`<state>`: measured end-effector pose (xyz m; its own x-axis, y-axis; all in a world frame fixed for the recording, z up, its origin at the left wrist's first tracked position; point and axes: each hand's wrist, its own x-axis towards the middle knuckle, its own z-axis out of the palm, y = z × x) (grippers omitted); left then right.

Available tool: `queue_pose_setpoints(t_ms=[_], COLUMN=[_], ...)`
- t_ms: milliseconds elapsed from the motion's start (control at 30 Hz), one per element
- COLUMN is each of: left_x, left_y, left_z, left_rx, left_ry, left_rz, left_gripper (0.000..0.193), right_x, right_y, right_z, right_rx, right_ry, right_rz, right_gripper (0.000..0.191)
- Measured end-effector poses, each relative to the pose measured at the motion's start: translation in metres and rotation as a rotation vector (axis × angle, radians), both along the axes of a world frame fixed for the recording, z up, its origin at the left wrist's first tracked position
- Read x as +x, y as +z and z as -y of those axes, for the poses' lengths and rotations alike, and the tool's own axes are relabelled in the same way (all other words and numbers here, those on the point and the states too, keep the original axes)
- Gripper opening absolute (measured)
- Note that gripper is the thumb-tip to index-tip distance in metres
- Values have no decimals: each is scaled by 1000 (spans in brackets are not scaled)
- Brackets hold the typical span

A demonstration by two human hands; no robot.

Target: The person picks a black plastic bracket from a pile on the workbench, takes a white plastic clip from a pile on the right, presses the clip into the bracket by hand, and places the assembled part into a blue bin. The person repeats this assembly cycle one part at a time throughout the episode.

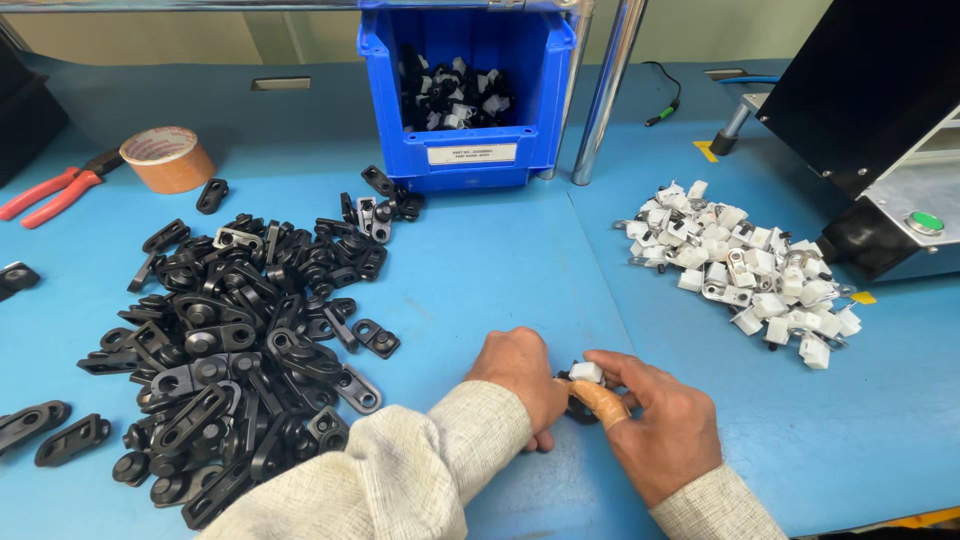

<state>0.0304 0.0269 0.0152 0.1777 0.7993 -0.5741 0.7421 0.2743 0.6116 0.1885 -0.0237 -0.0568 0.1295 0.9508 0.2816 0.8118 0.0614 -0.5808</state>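
At six o'clock, low on the blue worktable point(480, 270): left hand point(520, 375) and right hand point(660, 425) meeting, fingers pressed together around a small white plastic clip on a black plastic bracket point(583, 385). Left hand curled over the black part, right thumb and forefinger pinching the white cap; right forefinger wrapped in a tan finger cot point(598, 402).

At twelve o'clock: open-fronted blue plastic bin point(470, 150), holding a heap of joined black-and-white pieces point(455, 95) piled toward its back.

At nine o'clock: broad loose pile of black plastic brackets with round bosses point(240, 340), not in any container, a few strays scattered at its edges.

At two o'clock: loose pile of white plastic clips with metal tabs point(745, 270), well apart from the hands.

At ten o'clock: roll of brown packing tape point(165, 158), red-handled pliers point(55, 190) just beside it.

At one o'clock: black machine housing with a green push button point(925, 222).
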Motion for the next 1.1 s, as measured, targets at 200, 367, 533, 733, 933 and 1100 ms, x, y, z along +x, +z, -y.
queue_pose_setpoints(t_ms=[200,367,533,733,933,1100], left_x=[-4,-8,-10,-11,-12,-10], left_y=[-4,-12,-16,-16,-19,-18], left_z=[3,-2,-7,-7,11,9], left_rx=[3,-37,-20,62,-40,-11], left_ry=[45,67,83,-1,109,81], left_rz=[108,198,231,166,165,159], left_gripper=[19,21,17,17,22,6], right_x=[-3,5,5,-4,2,9], right_y=[-4,0,11,29,30,15], right_z=[4,2,-7,-19,-30,-36], right_rx=[221,246,169,-208,-346,-356], right_ry=[136,272,376,196,136,148], right_rz=[97,151,150,253,-1,-208], right_gripper=[40,52,47,39,39,38])
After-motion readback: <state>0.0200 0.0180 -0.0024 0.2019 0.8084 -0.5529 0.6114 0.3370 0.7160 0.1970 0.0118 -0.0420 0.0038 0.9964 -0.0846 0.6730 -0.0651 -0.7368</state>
